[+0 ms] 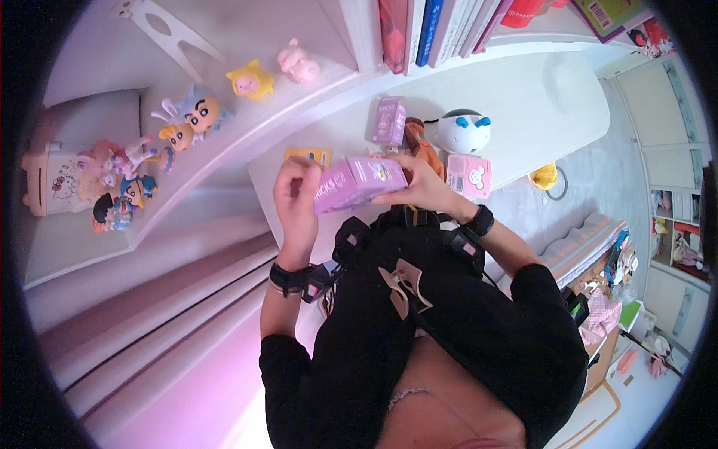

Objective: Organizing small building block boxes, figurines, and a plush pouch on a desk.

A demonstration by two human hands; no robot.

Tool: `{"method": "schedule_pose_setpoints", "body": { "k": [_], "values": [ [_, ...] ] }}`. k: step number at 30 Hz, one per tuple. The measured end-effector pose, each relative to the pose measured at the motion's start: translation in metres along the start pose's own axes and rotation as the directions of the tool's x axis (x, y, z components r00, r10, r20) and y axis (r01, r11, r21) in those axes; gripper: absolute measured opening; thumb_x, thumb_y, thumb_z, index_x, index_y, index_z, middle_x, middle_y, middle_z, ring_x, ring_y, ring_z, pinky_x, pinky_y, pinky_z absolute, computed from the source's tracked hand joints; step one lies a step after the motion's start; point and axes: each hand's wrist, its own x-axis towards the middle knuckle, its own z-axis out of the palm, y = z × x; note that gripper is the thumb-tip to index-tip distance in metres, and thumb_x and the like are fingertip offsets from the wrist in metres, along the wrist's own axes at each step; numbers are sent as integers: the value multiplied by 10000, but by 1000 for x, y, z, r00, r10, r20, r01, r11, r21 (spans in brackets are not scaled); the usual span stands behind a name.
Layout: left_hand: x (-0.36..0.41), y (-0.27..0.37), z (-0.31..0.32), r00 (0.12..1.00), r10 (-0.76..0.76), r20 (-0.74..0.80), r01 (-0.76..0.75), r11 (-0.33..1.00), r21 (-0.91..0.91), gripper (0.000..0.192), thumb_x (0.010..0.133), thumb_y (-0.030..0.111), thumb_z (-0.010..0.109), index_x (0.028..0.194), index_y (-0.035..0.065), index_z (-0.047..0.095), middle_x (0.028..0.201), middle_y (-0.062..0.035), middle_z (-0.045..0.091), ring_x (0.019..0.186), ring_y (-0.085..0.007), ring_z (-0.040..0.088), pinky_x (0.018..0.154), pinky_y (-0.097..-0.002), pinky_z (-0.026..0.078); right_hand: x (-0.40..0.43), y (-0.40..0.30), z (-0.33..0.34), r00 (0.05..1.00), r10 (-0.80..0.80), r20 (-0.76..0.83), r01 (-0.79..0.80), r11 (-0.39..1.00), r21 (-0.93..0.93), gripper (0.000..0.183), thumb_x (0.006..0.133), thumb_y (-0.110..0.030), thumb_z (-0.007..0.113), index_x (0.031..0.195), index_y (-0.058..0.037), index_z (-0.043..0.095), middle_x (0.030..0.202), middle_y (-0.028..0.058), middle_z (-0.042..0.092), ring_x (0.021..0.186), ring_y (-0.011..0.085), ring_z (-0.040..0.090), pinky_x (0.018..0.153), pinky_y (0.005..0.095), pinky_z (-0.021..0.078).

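A purple cardboard box [359, 182] with white lettering and a small printed picture is held above the desk, tilted. My right hand [420, 185] grips its right end, thumb on the near side and fingers behind. At the box's left end is my left hand [297, 191], its fingers curled against the edge; its exact hold is partly hidden. Behind the box stands a second purple box [388, 120] of similar print. A yellow card or packet [308, 156] lies on the desk beyond my left hand.
On the white desk [538, 101] are a brown item [424, 149], a white rounded device [463, 132] with blue parts and a pink mouse-face device [469, 176]. Toy figurines [199, 112] line the shelf [224, 151] at left. Books [429, 33] stand at the back.
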Motion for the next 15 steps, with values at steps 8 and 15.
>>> {"method": "schedule_pose_setpoints", "body": {
  "k": [8, 15],
  "values": [
    [23, 21, 24, 994, 37, 100, -49, 991, 123, 174, 822, 72, 677, 744, 34, 526, 784, 15, 485, 665, -78, 464, 633, -234, 382, 2, -3, -20, 993, 80, -84, -77, 996, 42, 503, 694, -197, 816, 1088, 17, 588, 1013, 50, 610, 917, 110, 579, 829, 269, 463],
    [27, 10, 29, 957, 288, 48, -278, 852, 443, 133, 821, 70, 683, 930, 2, 647, 856, -36, 558, 759, -88, 556, 669, -227, 458, 1, -17, -31, 957, -87, -278, 36, 982, -187, 493, 701, -123, 791, 1129, -5, 577, 1059, 77, 596, 966, 154, 586, 845, 282, 470]
  ]
}}
